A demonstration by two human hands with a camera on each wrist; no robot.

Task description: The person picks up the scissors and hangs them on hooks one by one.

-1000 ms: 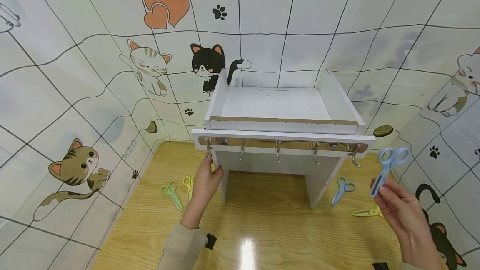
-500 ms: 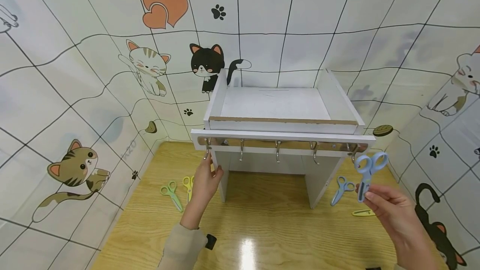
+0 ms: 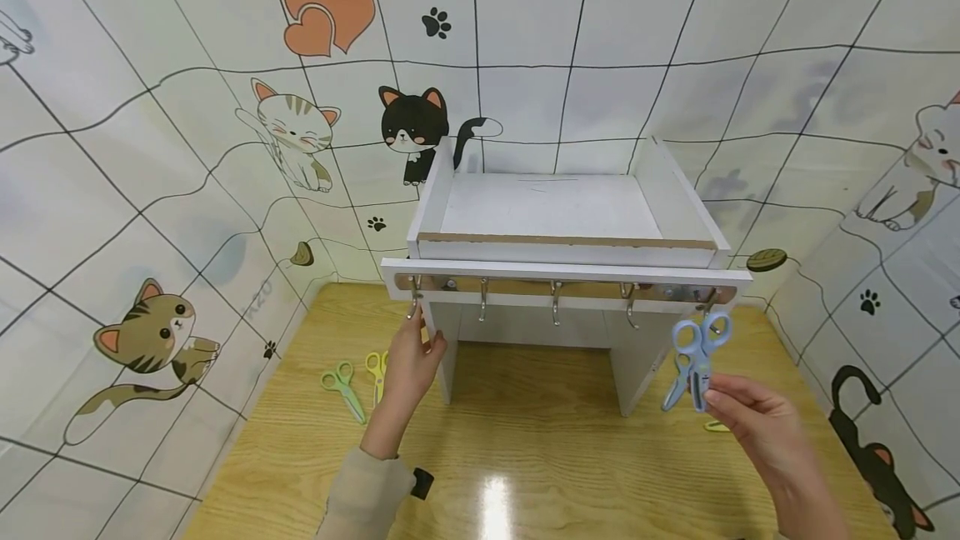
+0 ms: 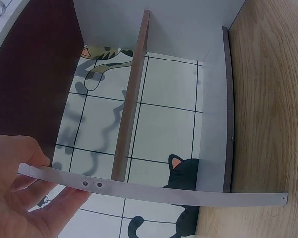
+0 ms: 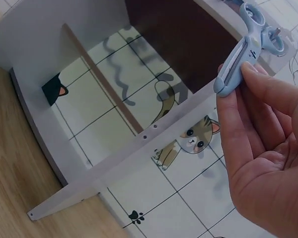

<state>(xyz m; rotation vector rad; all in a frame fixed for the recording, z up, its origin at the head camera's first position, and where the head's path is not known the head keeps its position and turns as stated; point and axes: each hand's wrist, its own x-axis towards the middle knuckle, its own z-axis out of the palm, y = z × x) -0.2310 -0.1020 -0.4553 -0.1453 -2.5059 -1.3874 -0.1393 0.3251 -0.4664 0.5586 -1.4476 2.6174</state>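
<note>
My right hand pinches light blue scissors by the blade end, finger loops up. Those loops overlap the lower part of the rightmost metal hook in the head view. In the right wrist view the thumb presses the scissors against the fingers. A white shelf unit carries a row of several hooks along its front. At its left end, my left hand grips the edge of the side panel, just below the leftmost hook. The left wrist view has thumb and fingers on opposite sides of that panel edge.
Green scissors and yellow scissors lie left of the unit on the wooden table. To the right lie another blue pair, partly covered, and a yellow tip. A cat-print sheet surrounds the table.
My right hand has carried the blue scissors leftward, from the unit's right side to in front of the rightmost hook. My left hand stays at the side panel.
</note>
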